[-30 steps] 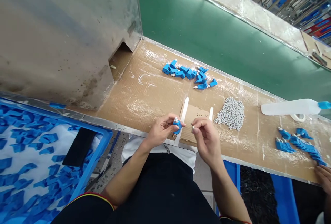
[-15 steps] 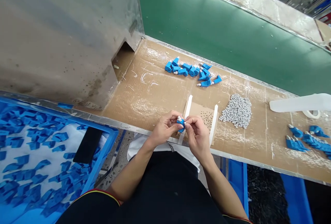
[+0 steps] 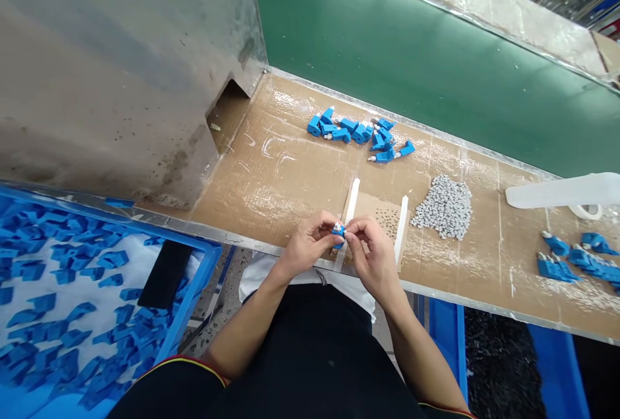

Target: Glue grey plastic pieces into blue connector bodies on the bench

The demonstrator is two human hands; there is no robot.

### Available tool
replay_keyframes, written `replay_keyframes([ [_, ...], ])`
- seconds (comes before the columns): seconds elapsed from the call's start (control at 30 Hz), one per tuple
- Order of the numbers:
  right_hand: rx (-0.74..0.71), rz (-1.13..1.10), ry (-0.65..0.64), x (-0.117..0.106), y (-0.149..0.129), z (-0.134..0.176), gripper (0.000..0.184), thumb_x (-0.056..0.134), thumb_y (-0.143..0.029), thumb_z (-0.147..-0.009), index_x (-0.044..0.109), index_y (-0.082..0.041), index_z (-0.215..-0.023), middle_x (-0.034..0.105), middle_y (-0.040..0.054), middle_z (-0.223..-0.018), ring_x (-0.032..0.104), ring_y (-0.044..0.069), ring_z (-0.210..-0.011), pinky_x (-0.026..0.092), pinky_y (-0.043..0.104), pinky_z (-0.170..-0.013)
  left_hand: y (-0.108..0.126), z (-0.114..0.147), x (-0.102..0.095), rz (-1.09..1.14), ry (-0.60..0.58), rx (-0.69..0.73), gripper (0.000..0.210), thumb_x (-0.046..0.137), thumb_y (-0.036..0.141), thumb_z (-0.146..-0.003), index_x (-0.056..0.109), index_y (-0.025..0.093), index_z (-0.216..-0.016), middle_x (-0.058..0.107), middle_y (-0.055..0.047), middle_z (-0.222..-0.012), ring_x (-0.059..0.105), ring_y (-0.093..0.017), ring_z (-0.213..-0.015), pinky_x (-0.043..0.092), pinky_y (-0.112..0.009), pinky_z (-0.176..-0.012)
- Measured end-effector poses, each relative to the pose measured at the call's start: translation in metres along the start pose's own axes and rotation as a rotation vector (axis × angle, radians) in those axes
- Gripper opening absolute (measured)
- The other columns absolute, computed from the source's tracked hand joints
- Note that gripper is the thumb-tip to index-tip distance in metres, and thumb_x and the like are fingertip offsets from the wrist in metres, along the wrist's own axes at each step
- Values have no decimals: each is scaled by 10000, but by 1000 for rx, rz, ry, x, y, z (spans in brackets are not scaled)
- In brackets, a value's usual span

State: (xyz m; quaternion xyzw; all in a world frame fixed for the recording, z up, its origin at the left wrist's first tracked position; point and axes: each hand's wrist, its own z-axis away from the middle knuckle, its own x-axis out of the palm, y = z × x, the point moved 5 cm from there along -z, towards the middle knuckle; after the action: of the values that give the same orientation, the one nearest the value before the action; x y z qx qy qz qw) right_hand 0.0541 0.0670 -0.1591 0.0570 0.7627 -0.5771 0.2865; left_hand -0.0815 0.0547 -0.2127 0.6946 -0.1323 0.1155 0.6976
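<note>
Both hands meet over the front edge of the cardboard-covered bench, around a small blue plastic part (image 3: pixel 338 230) with a white piece at its top. My left hand (image 3: pixel 309 243) pinches the part from the left, thumb against it. From the right, my right hand (image 3: pixel 372 251) is closed at the part's side, its thumb and forefinger pressed together; what sits between those fingertips is too small to make out. Just beyond lies a cardboard patch (image 3: pixel 375 204) with many tiny dark pieces, between two white strips. A pile of small grey pieces (image 3: pixel 443 207) lies to its right.
Blue parts with white tips (image 3: pixel 358 132) lie at the back of the bench, and more (image 3: pixel 576 261) at the right. A white plastic scoop-like container (image 3: pixel 562 191) lies near a tape roll (image 3: pixel 585 212). At left stands a blue tray (image 3: pixel 206 257) of blue parts, holding a black slab (image 3: pixel 165 274).
The blue part has tilted slightly between my fingers. My hands have otherwise stayed in nearly the same place, and the view has shifted a little.
</note>
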Motion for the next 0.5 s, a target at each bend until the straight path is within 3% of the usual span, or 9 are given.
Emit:
replay_keyframes([
  [0.27, 51, -69, -113, -7, 16, 3, 131, 584, -196, -968, 588, -224, -840, 632, 14, -821, 604, 162, -753, 477, 281, -680, 1, 1, 0, -294, -149, 0, 307, 767, 447, -883, 700, 166, -778, 605, 5, -709, 550, -121, -657, 462, -217, -598],
  [0.4, 73, -127, -5, -12, 10, 15, 159, 608, -240, -968, 612, -215, -810, 643, 16, -807, 620, 157, -763, 502, 279, -724, 11, 5, 6, -355, -151, 49, 238, 744, 406, -906, 746, 186, -814, 660, -2, -706, 616, -124, -631, 520, -196, -574],
  [0.5, 95, -212, 73, -13, 10, 22, 213, 646, -383, -980, 642, -210, -857, 667, 26, -855, 647, 154, -798, 533, 269, -750, 11, 7, 3, -305, -80, 115, 194, 790, 418, -863, 780, 224, -855, 733, -37, -885, 721, -170, -756, 593, -205, -588],
])
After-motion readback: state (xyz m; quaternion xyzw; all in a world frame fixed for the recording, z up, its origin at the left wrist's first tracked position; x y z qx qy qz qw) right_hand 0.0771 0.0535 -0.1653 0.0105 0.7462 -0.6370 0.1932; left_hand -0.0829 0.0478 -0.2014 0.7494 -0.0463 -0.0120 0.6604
